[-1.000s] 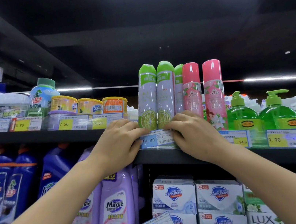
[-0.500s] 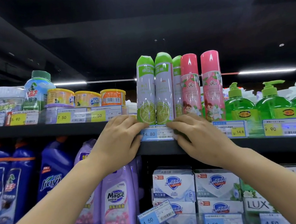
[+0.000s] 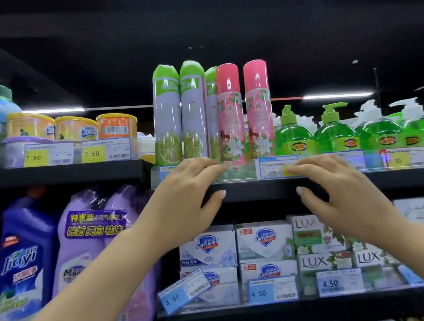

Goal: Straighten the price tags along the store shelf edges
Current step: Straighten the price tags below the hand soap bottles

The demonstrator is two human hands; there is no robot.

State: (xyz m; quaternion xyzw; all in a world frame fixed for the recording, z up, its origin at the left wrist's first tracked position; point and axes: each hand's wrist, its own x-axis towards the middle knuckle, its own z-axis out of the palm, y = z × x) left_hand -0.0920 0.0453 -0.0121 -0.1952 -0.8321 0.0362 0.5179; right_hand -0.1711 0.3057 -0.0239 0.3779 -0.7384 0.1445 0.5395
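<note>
A clear tag rail (image 3: 240,172) runs along the black shelf edge (image 3: 259,190) below the spray cans. My left hand (image 3: 185,194) lies over the rail's left part and hides most of a blue price tag (image 3: 163,171); its thumb rests on the shelf edge. My right hand (image 3: 345,192) touches the right end of a blue-and-yellow price tag (image 3: 272,166) under the pink cans with its fingertips, thumb below on the edge. Neither hand grips anything. On the shelf below, a blue 4.50 tag (image 3: 183,291) hangs tilted.
Green spray cans (image 3: 182,115) and pink spray cans (image 3: 244,111) stand right behind the rail, with green soap pump bottles (image 3: 335,131) to the right. Tins (image 3: 74,128) sit on the left shelf. Soap boxes (image 3: 264,240) and purple detergent bottles (image 3: 94,246) fill the shelf below.
Both hands have slid to the right along the shelf edge. The left now covers the blue tag they framed before, and the right has reached the tag under the pink cans.
</note>
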